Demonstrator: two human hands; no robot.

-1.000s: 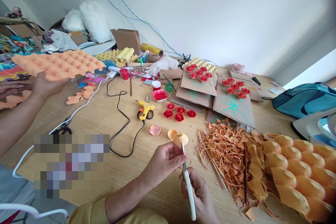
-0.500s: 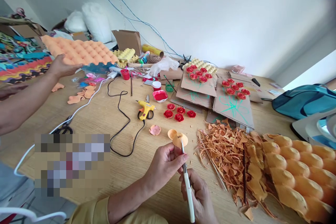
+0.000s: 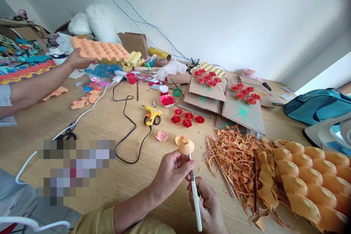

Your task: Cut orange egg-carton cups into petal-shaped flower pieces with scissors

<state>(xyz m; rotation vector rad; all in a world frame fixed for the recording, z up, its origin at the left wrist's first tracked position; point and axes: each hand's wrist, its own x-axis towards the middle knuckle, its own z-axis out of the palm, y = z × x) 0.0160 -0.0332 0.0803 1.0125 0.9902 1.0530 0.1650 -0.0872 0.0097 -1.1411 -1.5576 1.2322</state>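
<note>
My left hand (image 3: 171, 172) pinches a small orange egg-carton cup (image 3: 185, 145) just above the wooden table (image 3: 115, 124). My right hand (image 3: 210, 206) grips white-handled scissors (image 3: 195, 197), and the blades reach up into the cup's edge. A second orange cup piece lies right behind the held one. A pile of orange carton trimmings (image 3: 236, 157) lies to the right of my hands, next to an orange egg tray (image 3: 307, 175).
Another person's hand (image 3: 75, 60) holds an orange egg tray (image 3: 100, 49) at the far left. A yellow glue gun (image 3: 151, 114) with a black cord, red paper roses (image 3: 188, 118), a red paint dish (image 3: 167, 99) and cardboard sheets (image 3: 244, 111) with roses sit mid-table. Black scissors (image 3: 67, 135) lie left.
The other person's hand carried the orange egg tray away from me toward the back of the table. My hands stayed put; the cup turned slightly at the scissor blades.
</note>
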